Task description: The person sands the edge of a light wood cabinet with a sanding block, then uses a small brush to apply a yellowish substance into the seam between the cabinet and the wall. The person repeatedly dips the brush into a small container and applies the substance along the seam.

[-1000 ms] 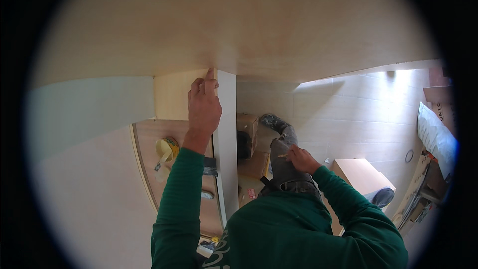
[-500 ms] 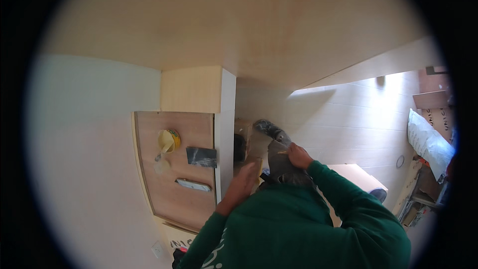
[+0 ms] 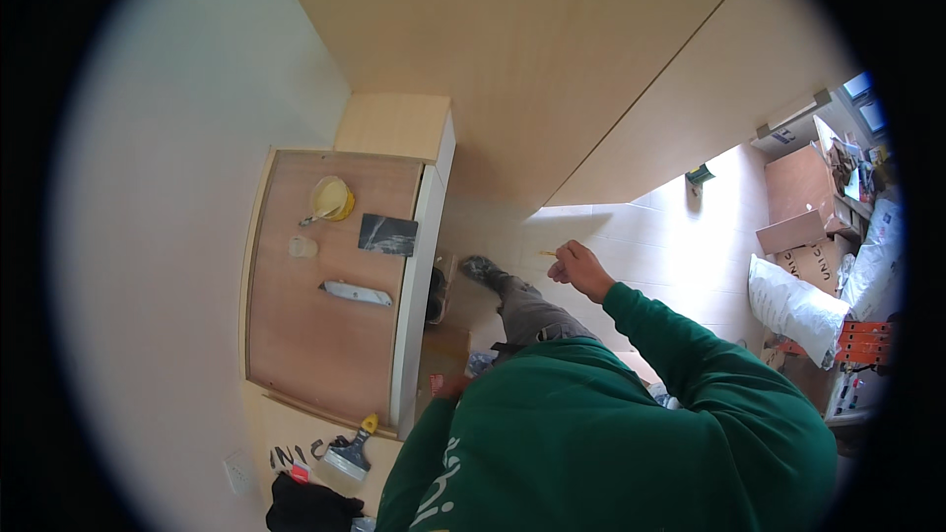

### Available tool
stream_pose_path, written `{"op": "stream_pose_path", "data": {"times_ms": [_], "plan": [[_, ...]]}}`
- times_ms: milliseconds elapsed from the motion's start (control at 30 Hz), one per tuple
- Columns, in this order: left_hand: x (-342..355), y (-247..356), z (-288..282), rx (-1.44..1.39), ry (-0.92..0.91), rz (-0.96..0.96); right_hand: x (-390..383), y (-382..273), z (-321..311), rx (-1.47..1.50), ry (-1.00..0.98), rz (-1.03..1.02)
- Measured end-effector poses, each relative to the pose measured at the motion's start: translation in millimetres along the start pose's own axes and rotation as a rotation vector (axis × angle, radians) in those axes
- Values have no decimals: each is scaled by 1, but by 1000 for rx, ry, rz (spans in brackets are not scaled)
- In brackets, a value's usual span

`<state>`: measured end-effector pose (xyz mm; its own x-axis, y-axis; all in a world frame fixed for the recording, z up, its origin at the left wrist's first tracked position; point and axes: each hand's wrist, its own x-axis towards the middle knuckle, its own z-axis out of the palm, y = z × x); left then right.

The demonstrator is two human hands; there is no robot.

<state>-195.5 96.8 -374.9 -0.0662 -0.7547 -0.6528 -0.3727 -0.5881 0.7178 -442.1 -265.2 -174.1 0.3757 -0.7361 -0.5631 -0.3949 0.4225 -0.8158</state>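
Pale floor tiles lie below my right hand (image 3: 581, 271), which pinches a thin yellow stick (image 3: 548, 254), light and probably snappable, best held near its end. My left hand is hidden. Leftward, a brown board (image 3: 296, 335) carries a yellow cup (image 3: 332, 199) and utility knife (image 3: 357, 293).

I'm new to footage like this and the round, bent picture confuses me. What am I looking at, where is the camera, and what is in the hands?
There is no machine here: a person wears a wide fisheye camera on the head, looking down, so straight edges bend. The green sleeves are the person's own. The right hand pinches a small thin yellowish thing, too small to identify. The left hand is hidden below the body. To the left is a brown wooden top carrying a yellow cup, a dark sanding pad and a utility knife. A scraper lies on the lower ledge. One shoe stands on the pale floor.
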Motion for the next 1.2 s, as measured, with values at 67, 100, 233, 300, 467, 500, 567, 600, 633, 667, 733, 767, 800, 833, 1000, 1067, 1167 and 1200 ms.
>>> {"op": "stream_pose_path", "data": {"times_ms": [67, 100, 233, 300, 467, 500, 567, 600, 633, 667, 733, 767, 800, 833, 1000, 1067, 1167, 1200], "plan": [[-16, 2, 5, 8, 36, -25, -19, 0, -9, 15, 30, -35], [-24, 3, 8, 52, 38, -16, -29, -1, -11, 20, 31, -48], [-28, 9, 23, 266, 60, -5, -23, -37, -14, 191, -10, -134], [-17, -23, 20, 457, 101, -85, -1, -78, 11, 223, -102, -215], [-25, 161, -61, -62, 265, -26, 63, -152, 26, 138, -186, -382], [-58, 239, -106, -206, 413, -6, 74, -167, 31, 99, -208, -423], [-94, 253, -161, -300, 946, 3, 84, -207, 68, 87, -270, -496], [-105, 238, -187, -198, 1219, -19, 88, -223, 85, 81, -287, -524], [-110, 233, -225, -226, 1496, -33, 95, -233, 99, 67, -293, -555], [-108, 214, -261, -338, 1695, -44, 107, -241, 116, 11, -318, -591], [-102, 135, -303, -94, 1924, -154, 124, -252, 154, -93, -391, -655], [-101, 98, -302, 55, 1888, -362, 131, -257, 173, -156, -430, -691], [-104, 65, -297, 202, 1835, -571, 137, -262, 193, -214, -475, -732], [-89, 59, -299, 325, 1748, -747, 147, -265, 205, -291, -489, -777], [-54, 101, -309, 302, 1716, -825, 188, -271, 248, -598, -430, -1103], [-57, 95, -310, 308, 1722, -823, 193, -269, 263, -668, -439, -1151], [-56, 87, -304, 333, 1729, -830, 197, -267, 274, -770, -453, -1221], [-56, 88, -306, 330, 1717, -844, 199, -267, 277, -799, -450, -1263]]}}
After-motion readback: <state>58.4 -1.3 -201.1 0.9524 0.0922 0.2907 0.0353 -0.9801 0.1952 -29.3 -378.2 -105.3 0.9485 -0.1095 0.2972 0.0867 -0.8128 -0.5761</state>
